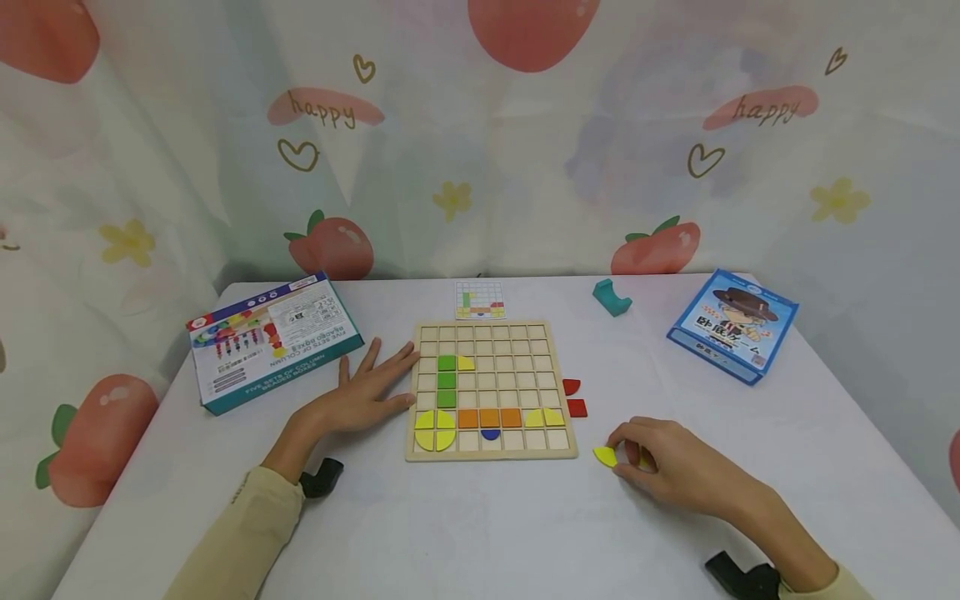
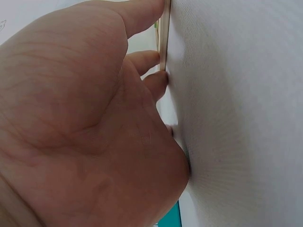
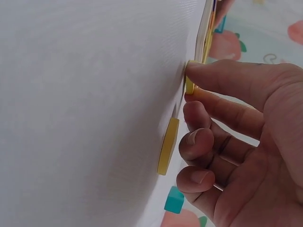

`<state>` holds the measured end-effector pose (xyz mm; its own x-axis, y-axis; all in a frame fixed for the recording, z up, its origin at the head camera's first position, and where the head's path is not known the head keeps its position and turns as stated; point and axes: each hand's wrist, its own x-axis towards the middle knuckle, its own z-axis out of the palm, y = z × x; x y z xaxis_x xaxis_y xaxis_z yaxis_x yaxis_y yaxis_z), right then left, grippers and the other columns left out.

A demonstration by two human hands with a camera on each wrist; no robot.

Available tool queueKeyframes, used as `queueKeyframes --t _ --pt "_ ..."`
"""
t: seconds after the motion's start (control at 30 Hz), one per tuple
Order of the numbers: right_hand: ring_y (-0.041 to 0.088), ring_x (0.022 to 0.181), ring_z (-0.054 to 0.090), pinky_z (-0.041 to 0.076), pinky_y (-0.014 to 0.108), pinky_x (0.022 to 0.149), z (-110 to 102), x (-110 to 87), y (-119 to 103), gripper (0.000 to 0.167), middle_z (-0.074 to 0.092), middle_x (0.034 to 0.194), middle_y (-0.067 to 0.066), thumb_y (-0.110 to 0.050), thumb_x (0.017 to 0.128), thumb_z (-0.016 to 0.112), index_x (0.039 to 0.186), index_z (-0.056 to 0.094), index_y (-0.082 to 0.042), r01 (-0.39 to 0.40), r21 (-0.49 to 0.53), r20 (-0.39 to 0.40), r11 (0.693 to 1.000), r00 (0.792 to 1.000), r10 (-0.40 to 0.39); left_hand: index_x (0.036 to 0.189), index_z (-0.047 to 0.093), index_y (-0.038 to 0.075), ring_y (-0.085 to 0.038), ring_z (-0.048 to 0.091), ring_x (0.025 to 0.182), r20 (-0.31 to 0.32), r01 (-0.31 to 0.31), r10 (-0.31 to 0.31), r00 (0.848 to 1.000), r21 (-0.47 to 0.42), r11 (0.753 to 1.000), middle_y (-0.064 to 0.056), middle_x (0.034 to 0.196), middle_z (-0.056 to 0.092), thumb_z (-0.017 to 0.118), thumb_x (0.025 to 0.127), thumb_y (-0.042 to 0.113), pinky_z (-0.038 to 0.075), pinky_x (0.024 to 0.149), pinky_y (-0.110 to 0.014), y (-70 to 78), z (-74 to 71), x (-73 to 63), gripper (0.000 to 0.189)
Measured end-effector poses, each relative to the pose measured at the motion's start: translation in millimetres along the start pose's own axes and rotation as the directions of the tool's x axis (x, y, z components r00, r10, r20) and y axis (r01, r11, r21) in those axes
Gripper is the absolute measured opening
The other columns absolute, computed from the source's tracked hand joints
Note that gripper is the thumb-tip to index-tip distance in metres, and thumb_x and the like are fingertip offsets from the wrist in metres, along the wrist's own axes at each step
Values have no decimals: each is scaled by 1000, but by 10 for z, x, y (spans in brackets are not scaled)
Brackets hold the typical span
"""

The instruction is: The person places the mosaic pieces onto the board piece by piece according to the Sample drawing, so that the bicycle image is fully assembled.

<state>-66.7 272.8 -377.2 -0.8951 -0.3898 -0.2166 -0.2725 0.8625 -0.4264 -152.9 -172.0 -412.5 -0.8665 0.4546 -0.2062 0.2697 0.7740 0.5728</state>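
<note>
A wooden grid board [image 1: 517, 454] lies mid-table with green, yellow, orange and blue tiles in its cells. At its left edge rests my left hand [image 1: 365, 395], fingers spread, fingertips touching the frame. In the left wrist view the palm [image 2: 90, 109] faces the camera beside the board's edge. My right hand [image 1: 671, 462], right of the board, pinches a yellow rounded tile [image 1: 604, 456] between thumb and index finger, close to the tablecloth. Beneath its curled other fingers, a second yellow tile [image 3: 168, 146] shows on the cloth in the right wrist view.
Two red tiles [image 1: 577, 407] lie just off the board's right edge. Behind the board is a pattern card [image 1: 480, 300]. A teal curved block [image 1: 612, 297] and a blue box [image 1: 735, 325] are at the back right; a larger box [image 1: 273, 342] lies at the left.
</note>
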Motion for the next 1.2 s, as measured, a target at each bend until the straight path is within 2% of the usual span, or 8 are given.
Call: queueKeyframes --t 0.53,1.0,1.2 --pt "3 76 51 45 17 63 26 87 -163 25 54 82 -12 -26 92 83 115 75 -21 42 -8 -59 999 997 -42 171 22 27 -42 -21 165 9 1 -1 1000 -3 1000 -1 181 10 56 107 49 -27 119 -77 1 13 29 75" --pt "4 79 50 41 21 67 115 270 -420 24 52 80 -11 -26 93 82 116 74 -21 108 -48 -96 993 989 -112 171 22 25 -45 -20 165 7 -2 2 1000 8 1000 -2 181 10 56 106 48 -27 117 -79 -5 -1 17 77" --pt "5 81 51 42 21 68 155 331 -512 28 53 81 -11 -25 92 83 118 75 -20 106 -59 -101 993 989 -111 171 22 25 -45 -20 165 9 5 -5 1000 12 1000 -2 181 10 56 106 49 -26 118 -79 -9 1 13 77"
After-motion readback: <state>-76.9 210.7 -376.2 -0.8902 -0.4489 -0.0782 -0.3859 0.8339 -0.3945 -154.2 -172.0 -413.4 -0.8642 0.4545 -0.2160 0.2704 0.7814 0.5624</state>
